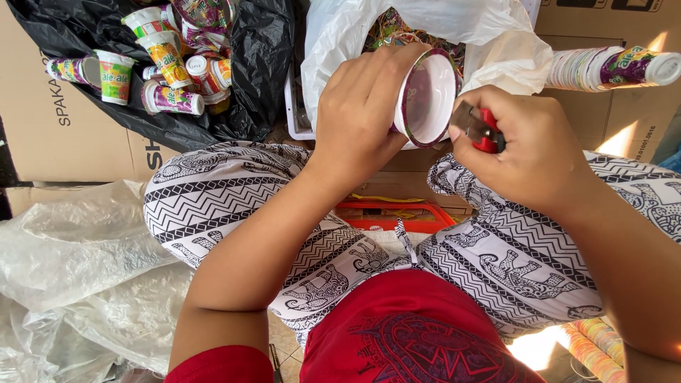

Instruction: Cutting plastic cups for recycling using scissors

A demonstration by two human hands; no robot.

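Left hand (358, 106) grips a white plastic cup (425, 99) on its side above the lap, mouth toward the right hand (528, 152), which clenches a red-handled cutter (479, 128) at the rim; label-cutting appears underway, calling for steady blade control.

The floor (284, 340) shows only as a small tiled patch between the seated person's legs. Flattened brown cardboard sheets (42, 128) lie over it at the left. A crumpled black plastic bag (262, 64) rests on that cardboard, bearing a heap of colourful printed plastic cups (167, 57). Nearer, wrinkled clear plastic sheeting (78, 269) is spread. A low red plastic crate (394, 213) sits between the knees.
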